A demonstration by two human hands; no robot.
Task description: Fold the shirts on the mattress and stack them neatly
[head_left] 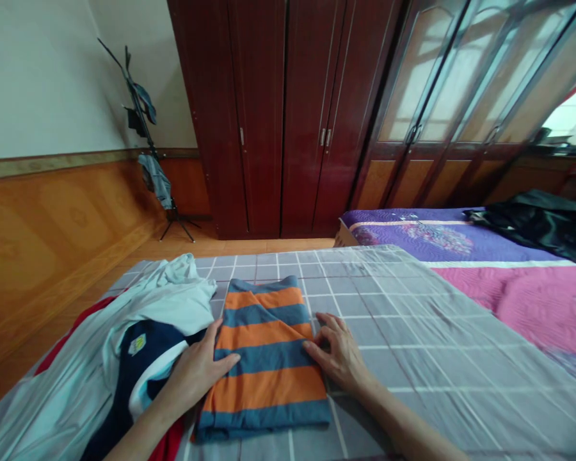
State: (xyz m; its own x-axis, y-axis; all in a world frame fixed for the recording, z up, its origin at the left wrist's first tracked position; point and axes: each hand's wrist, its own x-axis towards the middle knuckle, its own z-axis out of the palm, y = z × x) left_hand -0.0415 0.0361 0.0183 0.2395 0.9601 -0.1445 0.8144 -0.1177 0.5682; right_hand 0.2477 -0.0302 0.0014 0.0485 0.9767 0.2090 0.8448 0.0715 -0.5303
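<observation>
Angling both forearms (403,413) inward, we flank the folded striped garment (269,355) on the checked sheet (388,320), left hand (201,365) laying its thumb over one edge, right hand (340,355) arched at the other, fingers and thumbs parted.

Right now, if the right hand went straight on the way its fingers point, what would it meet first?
The striped cloth, probably: the right hand angles toward its right edge, though any gap is unclear.
</observation>
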